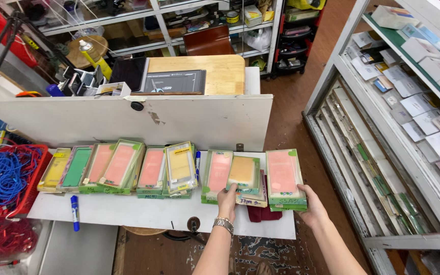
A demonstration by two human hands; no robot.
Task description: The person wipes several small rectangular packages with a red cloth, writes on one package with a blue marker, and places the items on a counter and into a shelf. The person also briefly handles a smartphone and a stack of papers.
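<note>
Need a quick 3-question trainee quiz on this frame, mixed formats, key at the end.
1. True or false: the left hand rests on the front edge of a green-framed box with an orange insert.
2. Which box does the right hand hold?
A. the yellow box at the row's far left
B. the pink box on the stack at the row's right end
C. the green box near the left end
3. Fill in: the blue marker lies on the white shelf in front of the row, and the red basket to the left holds blue and red ____.

Key: 1 true; 2 B; 3 cables.
</note>
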